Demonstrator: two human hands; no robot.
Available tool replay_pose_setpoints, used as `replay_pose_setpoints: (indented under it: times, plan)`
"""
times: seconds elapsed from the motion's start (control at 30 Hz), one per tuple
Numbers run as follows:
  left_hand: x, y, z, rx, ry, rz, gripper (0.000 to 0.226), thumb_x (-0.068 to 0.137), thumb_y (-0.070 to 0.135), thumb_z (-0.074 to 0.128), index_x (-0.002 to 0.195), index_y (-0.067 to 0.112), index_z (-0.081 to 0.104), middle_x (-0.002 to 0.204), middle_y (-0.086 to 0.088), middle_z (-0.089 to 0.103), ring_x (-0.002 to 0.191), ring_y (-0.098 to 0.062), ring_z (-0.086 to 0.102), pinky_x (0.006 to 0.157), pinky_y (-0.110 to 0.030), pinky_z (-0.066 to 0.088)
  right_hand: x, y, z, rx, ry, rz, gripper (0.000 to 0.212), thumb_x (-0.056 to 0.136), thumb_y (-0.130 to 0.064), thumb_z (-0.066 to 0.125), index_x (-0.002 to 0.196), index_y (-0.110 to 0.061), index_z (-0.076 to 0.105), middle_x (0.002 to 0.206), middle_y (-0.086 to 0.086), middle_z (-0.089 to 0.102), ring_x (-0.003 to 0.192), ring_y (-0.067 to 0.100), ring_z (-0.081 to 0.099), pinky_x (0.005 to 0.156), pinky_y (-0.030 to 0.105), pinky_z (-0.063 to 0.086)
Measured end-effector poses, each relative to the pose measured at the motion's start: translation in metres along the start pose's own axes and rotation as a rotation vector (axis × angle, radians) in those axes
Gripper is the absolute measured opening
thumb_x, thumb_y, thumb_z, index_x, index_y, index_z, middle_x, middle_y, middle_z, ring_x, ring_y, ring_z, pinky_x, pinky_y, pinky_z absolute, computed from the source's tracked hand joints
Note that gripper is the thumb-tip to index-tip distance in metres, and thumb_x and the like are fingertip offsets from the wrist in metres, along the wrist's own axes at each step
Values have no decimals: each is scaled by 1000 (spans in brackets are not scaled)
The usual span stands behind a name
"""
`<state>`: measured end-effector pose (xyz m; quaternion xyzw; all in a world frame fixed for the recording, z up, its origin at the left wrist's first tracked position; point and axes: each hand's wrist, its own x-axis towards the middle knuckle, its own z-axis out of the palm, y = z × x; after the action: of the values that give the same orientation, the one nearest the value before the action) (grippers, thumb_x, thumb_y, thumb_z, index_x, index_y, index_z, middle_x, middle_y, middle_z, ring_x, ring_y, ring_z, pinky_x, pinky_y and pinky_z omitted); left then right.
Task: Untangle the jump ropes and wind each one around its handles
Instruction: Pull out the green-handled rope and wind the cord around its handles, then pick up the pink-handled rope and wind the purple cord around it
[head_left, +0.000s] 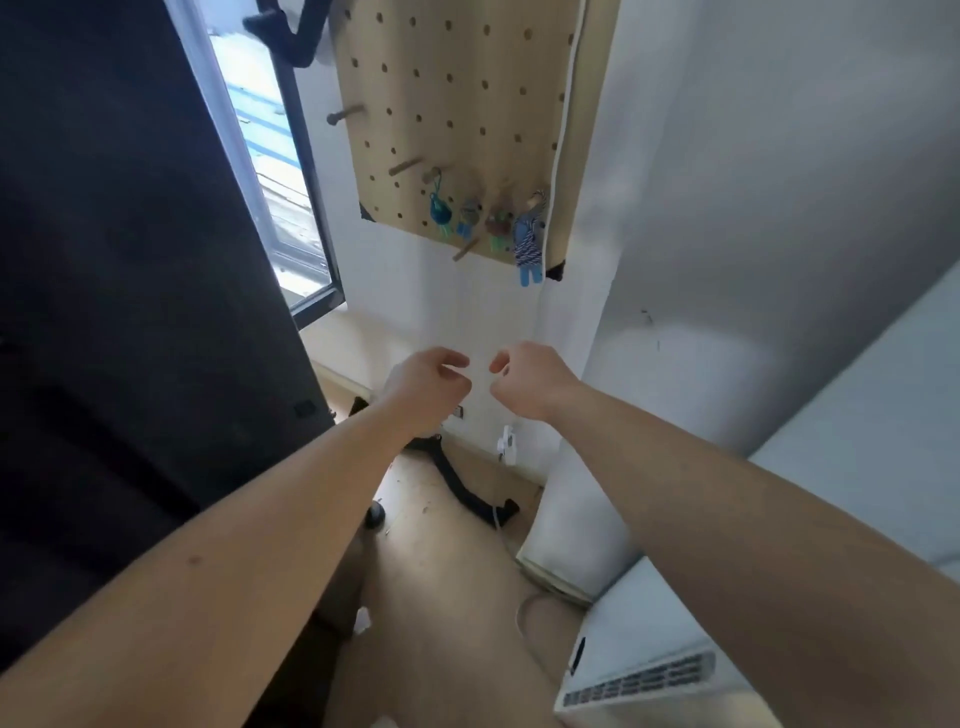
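Note:
A wooden pegboard (452, 104) on the wall carries several small wound bundles on its lower pegs. The clearest is a blue-and-white striped rope (528, 239) wrapped round blue handles. A teal bundle (440, 207) hangs to its left, with two blurred ones between them. My left hand (426, 387) and my right hand (530, 376) are stretched out side by side below the board, a small gap between them. Their fingers are loosely curled and I see nothing in either.
A dark curtain or panel (130, 312) fills the left beside a window (275, 156). A white appliance (649, 670) stands at the lower right. A black strap (462, 483) and a white cable (519, 608) lie on the wooden floor.

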<state>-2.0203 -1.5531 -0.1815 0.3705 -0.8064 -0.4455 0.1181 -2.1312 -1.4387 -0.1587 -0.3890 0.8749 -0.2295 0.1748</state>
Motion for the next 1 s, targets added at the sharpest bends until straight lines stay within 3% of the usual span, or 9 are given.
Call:
replay_pose_setpoints:
  times: [0.1, 0.2, 0.27, 0.33, 0.47, 0.57, 0.73, 0.9, 1.0]
  plan:
    - [-30, -13, 3, 71, -11, -6, 33, 88, 25, 59, 118, 36, 63, 99, 15, 68, 84, -11, 67, 78, -36, 61, -32, 3, 19, 56, -38, 6, 37, 92, -13, 57, 128, -17, 61, 120, 1, 62, 112, 21, 59, 94, 29, 47]
    - [-47, -31, 11, 78, -51, -28, 35, 90, 23, 58, 123, 33, 63, 110, 8, 68, 82, -12, 65, 76, -32, 60, -53, 12, 42, 88, -54, 42, 36, 92, -13, 56, 128, -18, 62, 116, -1, 60, 111, 21, 59, 92, 27, 46]
    - [-54, -48, 21, 87, -116, -37, 34, 93, 20, 57, 125, 29, 62, 114, 5, 66, 78, -12, 63, 68, -28, 58, -67, 18, 61, 120, -52, 89, 37, 93, -16, 55, 130, -18, 61, 123, 1, 61, 114, 21, 58, 95, 28, 45]
    - [-59, -69, 33, 127, -196, -13, 33, 94, 20, 56, 126, 28, 62, 114, 3, 67, 79, -13, 64, 70, -31, 60, -81, 25, 82, 158, -29, 141, 36, 93, -25, 55, 128, -16, 62, 127, 4, 63, 114, 22, 59, 95, 29, 47]
    - [-74, -110, 60, 193, -351, 10, 34, 90, 25, 55, 122, 32, 63, 109, 5, 68, 84, -15, 66, 76, -37, 62, -114, 52, 137, 248, 2, 289, 37, 88, -18, 58, 125, -18, 64, 127, 3, 63, 114, 21, 60, 81, 21, 40]
    - [-96, -145, 82, 201, -444, 24, 38, 90, 23, 56, 126, 33, 62, 116, 8, 65, 85, -12, 66, 77, -34, 61, -142, 77, 177, 258, 7, 372, 36, 87, -17, 60, 122, -24, 63, 111, -4, 63, 101, 15, 59, 69, 19, 39]
    - [-134, -212, 126, 224, -536, -16, 35, 93, 24, 60, 126, 36, 60, 116, 12, 64, 87, -8, 66, 71, -27, 59, -181, 126, 235, 288, 17, 473, 35, 89, -19, 57, 124, -22, 62, 110, -5, 62, 99, 14, 57, 80, 23, 39]
    - [-157, -290, 202, 262, -603, -117, 37, 90, 26, 61, 127, 34, 62, 121, 10, 61, 91, -8, 64, 78, -26, 55, -216, 200, 315, 340, -71, 623, 39, 86, -20, 61, 125, -24, 61, 108, -5, 58, 100, 17, 57, 78, 23, 38]
    - [-165, -348, 263, 331, -641, -138, 36, 89, 24, 64, 125, 29, 64, 122, 3, 63, 105, -17, 63, 98, -32, 50, -234, 252, 385, 343, -118, 702, 41, 83, -22, 63, 125, -25, 61, 114, 0, 62, 104, 21, 59, 80, 23, 39]
